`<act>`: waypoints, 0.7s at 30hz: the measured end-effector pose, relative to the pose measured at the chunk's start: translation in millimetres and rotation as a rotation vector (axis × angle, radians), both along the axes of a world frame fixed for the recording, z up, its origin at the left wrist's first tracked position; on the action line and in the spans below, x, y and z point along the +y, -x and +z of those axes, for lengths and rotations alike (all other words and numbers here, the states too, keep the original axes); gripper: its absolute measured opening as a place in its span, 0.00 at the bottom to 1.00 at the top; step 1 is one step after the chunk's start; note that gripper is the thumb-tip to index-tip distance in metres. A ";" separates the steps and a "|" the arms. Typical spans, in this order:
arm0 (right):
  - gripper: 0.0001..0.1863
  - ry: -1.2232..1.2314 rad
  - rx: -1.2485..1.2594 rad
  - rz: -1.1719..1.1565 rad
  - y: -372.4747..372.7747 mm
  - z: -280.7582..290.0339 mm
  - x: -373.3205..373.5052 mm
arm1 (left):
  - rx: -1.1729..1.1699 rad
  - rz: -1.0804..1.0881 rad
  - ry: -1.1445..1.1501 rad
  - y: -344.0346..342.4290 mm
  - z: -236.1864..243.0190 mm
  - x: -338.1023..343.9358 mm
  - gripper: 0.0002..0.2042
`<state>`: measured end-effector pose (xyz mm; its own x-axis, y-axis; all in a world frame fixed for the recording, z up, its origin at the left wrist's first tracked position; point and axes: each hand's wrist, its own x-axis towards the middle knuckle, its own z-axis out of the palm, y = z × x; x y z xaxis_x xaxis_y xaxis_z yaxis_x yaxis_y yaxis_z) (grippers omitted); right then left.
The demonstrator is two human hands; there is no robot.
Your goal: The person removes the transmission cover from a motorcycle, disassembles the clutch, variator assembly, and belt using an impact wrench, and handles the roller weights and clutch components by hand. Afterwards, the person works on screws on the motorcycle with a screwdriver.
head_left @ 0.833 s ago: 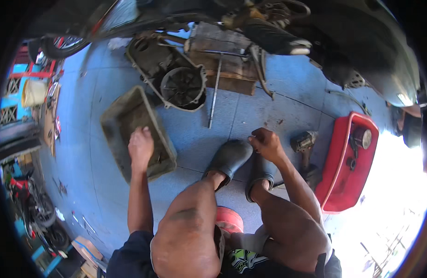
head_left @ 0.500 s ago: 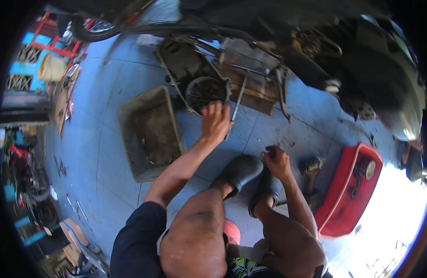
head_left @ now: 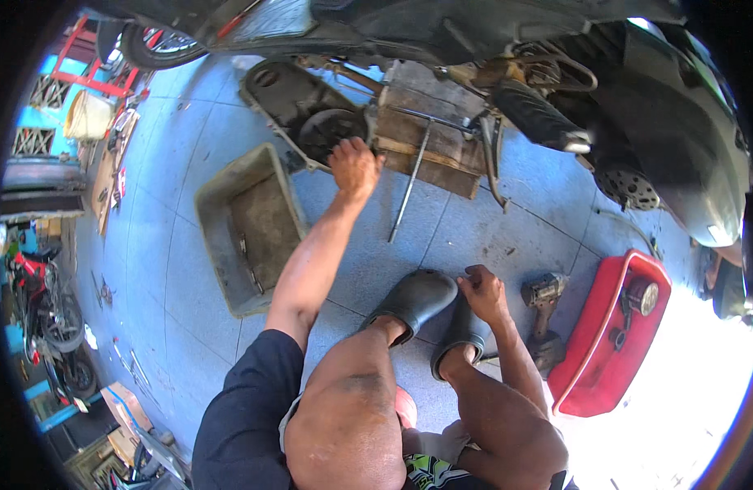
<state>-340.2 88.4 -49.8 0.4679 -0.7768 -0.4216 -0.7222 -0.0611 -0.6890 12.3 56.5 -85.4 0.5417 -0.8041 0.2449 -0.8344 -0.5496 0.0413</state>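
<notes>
My left hand (head_left: pixel 356 169) reaches forward, fingers bent over the near edge of a dark engine cover (head_left: pixel 293 100) with a round recess. The cover lies on the blue tiled floor at the foot of a wooden block. My right hand (head_left: pixel 484 292) hangs low in front of my right shoe (head_left: pixel 460 331). Its fingers are loosely bent and a little apart, and I see nothing in them. Closest to it on the right is a cordless impact wrench (head_left: pixel 544 304). A long metal rod (head_left: pixel 411 181) leans beside the block, right of my left hand.
A grey tub (head_left: pixel 217 233) with small bits in it stands left of my forearm. At the right sits a red tray (head_left: pixel 584 359) holding metal parts. The wooden block (head_left: pixel 429 122) stands under the motorcycle (head_left: pixel 662 139), whose bodywork spans the top. Tools lie along the left.
The engine cover has shifted left and slightly away, with my left hand moving along at its near edge. My right hand stays near my right shoe.
</notes>
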 end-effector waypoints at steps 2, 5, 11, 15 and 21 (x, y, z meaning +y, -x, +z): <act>0.17 0.015 -0.019 -0.009 6.3 -2.3 2.1 | -0.032 0.054 -0.016 -23.6 -2.4 -11.4 0.27; 0.17 0.002 -0.002 -0.001 15.5 -7.8 3.4 | -0.070 0.073 -0.006 -63.0 5.7 -18.3 0.28; 0.18 0.033 -0.061 -0.036 28.5 -22.6 6.2 | -0.639 0.297 -0.161 -111.1 27.8 65.0 0.44; 0.16 0.112 -0.031 -0.047 35.4 -25.3 7.3 | 0.236 0.368 -0.255 -124.6 23.8 153.5 0.32; 0.17 0.051 -0.046 -0.242 63.0 -15.0 9.8 | 0.389 0.223 -0.243 -8.4 12.8 215.5 0.25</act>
<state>-403.2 98.2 -64.8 0.2836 -0.8882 -0.3616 -0.6883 0.0740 -0.7216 20.7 272.0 -72.5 0.7204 -0.6674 -0.1889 -0.6441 -0.7447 0.1746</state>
